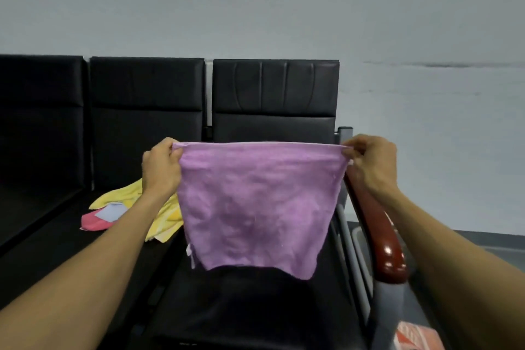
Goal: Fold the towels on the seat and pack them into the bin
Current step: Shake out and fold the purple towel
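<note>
You hold the purple towel (257, 207) stretched in the air above the right-hand seat (255, 307) of the black bench, one top corner in each hand. Your left hand (162, 167) pinches the left corner with the fingers curled round the hem; your right hand (369, 163) pinches the right corner between thumb and fingertips. Both hands sit level and well apart, so the top edge runs taut and straight and the cloth hangs flat, free of the seat below. This hold appears to serve the fold: a level, tensioned hem lets you find the midline and bring corner to corner squarely. The lower edge hangs uneven, lower on the right, so expect to even it out when you lay the towel down or double it over. The remaining work waits on the middle seat: a yellow towel (159, 216) lies crumpled there, with a pink towel (92, 223) and a pale blue cloth (112, 212) just beside it at its left. A red wooden armrest (380, 236) stands close to your right forearm; keep the hanging cloth clear of it. A red-and-white object (417, 337) shows at the lower right; whether it is the bin cannot be told.
</note>
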A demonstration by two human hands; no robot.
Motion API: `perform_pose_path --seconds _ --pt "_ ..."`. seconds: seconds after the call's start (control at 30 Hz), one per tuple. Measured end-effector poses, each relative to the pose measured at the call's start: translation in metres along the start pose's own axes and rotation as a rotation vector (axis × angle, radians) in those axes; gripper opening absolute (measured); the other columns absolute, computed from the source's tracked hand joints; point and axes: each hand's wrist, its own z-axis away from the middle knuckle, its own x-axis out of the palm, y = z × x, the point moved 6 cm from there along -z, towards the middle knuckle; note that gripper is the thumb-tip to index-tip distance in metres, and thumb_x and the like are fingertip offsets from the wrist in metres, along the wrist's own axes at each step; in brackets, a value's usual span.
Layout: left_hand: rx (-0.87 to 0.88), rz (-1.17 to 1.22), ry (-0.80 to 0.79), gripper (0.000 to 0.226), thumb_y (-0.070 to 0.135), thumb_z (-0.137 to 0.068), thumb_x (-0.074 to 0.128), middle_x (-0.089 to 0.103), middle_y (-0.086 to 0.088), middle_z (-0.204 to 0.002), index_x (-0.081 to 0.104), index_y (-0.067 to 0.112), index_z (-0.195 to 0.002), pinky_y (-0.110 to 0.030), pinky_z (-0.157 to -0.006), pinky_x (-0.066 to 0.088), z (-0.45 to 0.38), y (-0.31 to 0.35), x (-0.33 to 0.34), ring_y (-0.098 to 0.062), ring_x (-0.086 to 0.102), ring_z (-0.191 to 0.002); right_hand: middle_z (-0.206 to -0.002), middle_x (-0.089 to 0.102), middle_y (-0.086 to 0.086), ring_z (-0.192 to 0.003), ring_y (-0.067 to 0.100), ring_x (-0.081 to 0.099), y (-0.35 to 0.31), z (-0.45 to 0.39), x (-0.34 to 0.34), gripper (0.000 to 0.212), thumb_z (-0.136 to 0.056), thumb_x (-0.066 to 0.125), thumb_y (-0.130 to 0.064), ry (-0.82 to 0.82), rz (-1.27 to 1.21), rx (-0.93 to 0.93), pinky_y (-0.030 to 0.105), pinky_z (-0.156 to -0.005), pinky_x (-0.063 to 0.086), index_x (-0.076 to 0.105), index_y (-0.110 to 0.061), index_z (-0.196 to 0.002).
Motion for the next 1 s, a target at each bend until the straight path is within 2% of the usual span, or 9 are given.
perform_pose_path --seconds 0.1,0.37,0.53,0.6,0.67,0.73,0.8,0.9,1.0 --pt "-0.009 -0.059 -0.001 0.019 0.014 -0.102 0.05 0.065 -0.01 -0.082 0.066 0.01 -0.092 -0.034 -0.064 0.039 -0.004 0.002 -0.002 -0.026 0.057 -0.076 -0.083 0.076 0.007 -0.08 0.02 0.071 0.0 -0.003 0.011 0.02 -0.083 0.069 0.005 -0.09 0.085 -0.006 0.022 -0.073 0.048 0.08 -0.011 -0.087" --pt "-0.029 -0.099 0.022 0.019 0.019 -0.105 0.048 0.065 -0.008 -0.083 0.064 0.012 -0.096 -0.04 -0.065 0.047 -0.005 -0.01 0.008 -0.028 0.061 -0.078 -0.076 0.069 0.004 -0.079 0.023 0.069 0.014 -0.005 0.016 0.023 -0.088 0.064 0.003 -0.028 0.022 0.111 0.026 -0.072 0.047 0.071 -0.015 -0.077" --pt "-0.019 -0.024 0.049 0.021 0.017 -0.105 0.046 0.063 -0.008 -0.081 0.061 0.009 -0.093 -0.035 -0.059 0.044 -0.004 -0.004 0.009 -0.027 0.061 -0.076 -0.074 0.062 0.001 -0.079 0.032 0.067 0.018 -0.004 0.016 0.032 -0.095 0.056 -0.003 0.025 -0.154 0.22 0.051 -0.076 0.058 0.053 -0.021 -0.068" --pt "-0.014 0.027 0.043 0.022 0.016 -0.105 0.043 0.062 -0.007 -0.081 0.059 0.009 -0.091 -0.036 -0.059 0.042 0.001 -0.001 0.006 -0.03 0.059 -0.08 -0.076 0.06 0.0 -0.083 0.03 0.065 0.017 0.002 0.017 0.027 -0.096 0.052 -0.005 0.022 -0.219 0.261 0.055 -0.079 0.057 0.052 -0.019 -0.072" --pt "-0.021 0.064 0.02 0.023 0.016 -0.105 0.039 0.06 -0.006 -0.082 0.056 0.011 -0.09 -0.038 -0.062 0.041 0.008 0.0 0.003 -0.033 0.057 -0.086 -0.083 0.059 0.001 -0.089 0.029 0.062 0.015 0.011 0.015 0.016 -0.098 0.047 -0.008 0.006 -0.245 0.279 0.046 -0.08 0.055 0.055 -0.01 -0.084" --pt "-0.019 0.08 -0.014 0.023 0.017 -0.106 0.037 0.059 -0.005 -0.082 0.053 0.013 -0.09 -0.039 -0.064 0.042 0.018 0.002 -0.002 -0.034 0.056 -0.089 -0.089 0.055 0.003 -0.088 0.024 0.056 0.013 0.022 0.011 0.018 -0.101 0.043 -0.01 -0.016 -0.234 0.278 0.033 -0.069 0.045 0.055 0.003 -0.098" --pt "-0.008 0.077 -0.043 0.023 0.019 -0.107 0.036 0.059 -0.006 -0.083 0.051 0.013 -0.091 -0.041 -0.064 0.043 0.031 0.005 -0.007 -0.034 0.057 -0.086 -0.092 0.053 0.002 -0.086 0.019 0.052 0.014 0.035 0.006 0.017 -0.104 0.041 -0.012 -0.025 -0.239 0.273 0.024 -0.064 0.04 0.053 0.001 -0.105" --pt "0.026 0.043 -0.055 0.022 0.019 -0.108 0.036 0.06 -0.01 -0.084 0.051 0.011 -0.096 -0.039 -0.061 0.045 0.048 0.01 -0.015 -0.028 0.059 -0.076 -0.095 0.052 0.0 -0.083 0.015 0.049 0.015 0.055 -0.003 0.012 -0.105 0.041 -0.015 0.009 -0.256 0.28 0.024 -0.063 0.038 0.05 -0.007 -0.106" --pt "0.021 0.013 -0.041 0.02 0.019 -0.108 0.035 0.059 -0.012 -0.082 0.051 0.011 -0.098 -0.045 -0.064 0.047 0.062 0.01 -0.019 -0.027 0.057 -0.072 -0.094 0.052 -0.002 -0.086 0.015 0.05 0.016 0.072 -0.008 0.009 -0.106 0.043 -0.016 0.078 -0.268 0.29 0.028 -0.074 0.038 0.047 -0.008 -0.105"
